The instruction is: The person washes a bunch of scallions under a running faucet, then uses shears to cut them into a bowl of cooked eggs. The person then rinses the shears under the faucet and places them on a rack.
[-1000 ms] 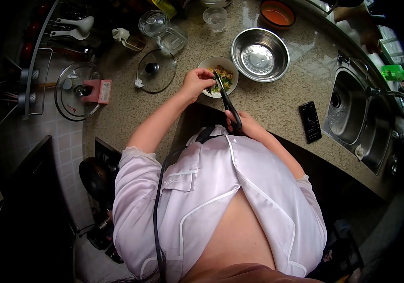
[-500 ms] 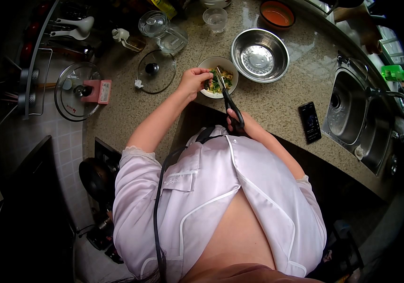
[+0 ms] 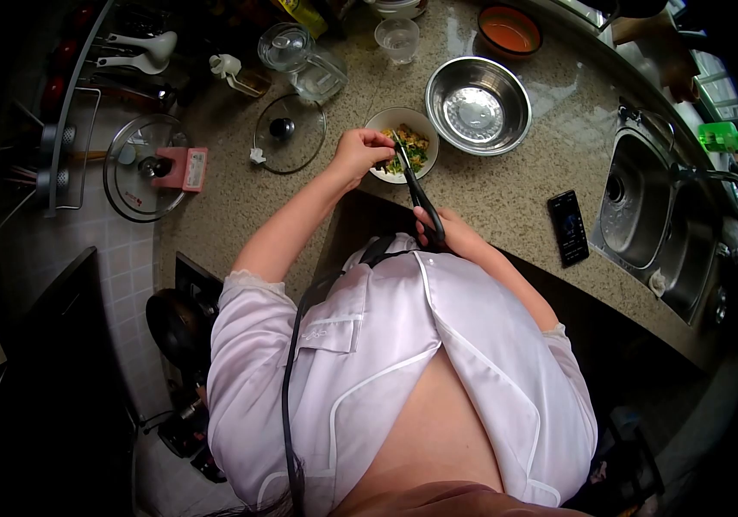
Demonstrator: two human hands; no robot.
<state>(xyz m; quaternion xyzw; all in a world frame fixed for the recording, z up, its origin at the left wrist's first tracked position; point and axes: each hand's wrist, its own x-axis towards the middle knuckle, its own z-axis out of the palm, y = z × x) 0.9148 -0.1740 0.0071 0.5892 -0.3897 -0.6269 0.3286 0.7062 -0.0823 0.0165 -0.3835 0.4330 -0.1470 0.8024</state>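
Observation:
A white bowl [image 3: 430,153] holding chopped green and yellow food stands near the counter's front edge. My left hand [image 3: 362,156] is closed in a pinch over the bowl's left side; a small dark piece shows under its fingertips, and I cannot tell what it is. From the front, my right hand [image 3: 448,231] grips the black handles of a pair of scissors [image 3: 413,182]. The scissor blades reach over the food, with their tips right beside my left fingers.
A steel basin [image 3: 478,145] stands right of the bowl, with an orange-lined bowl [image 3: 509,34] behind. Left are a glass lid [image 3: 309,159] and a glass pitcher [image 3: 317,79]; a clear cup [image 3: 397,39] is behind. A phone [image 3: 568,228] lies near the sink [image 3: 632,233].
The scissor blades and handles look closer together than before. My left hand stays pinched at the bowl. The whole view has shifted slightly.

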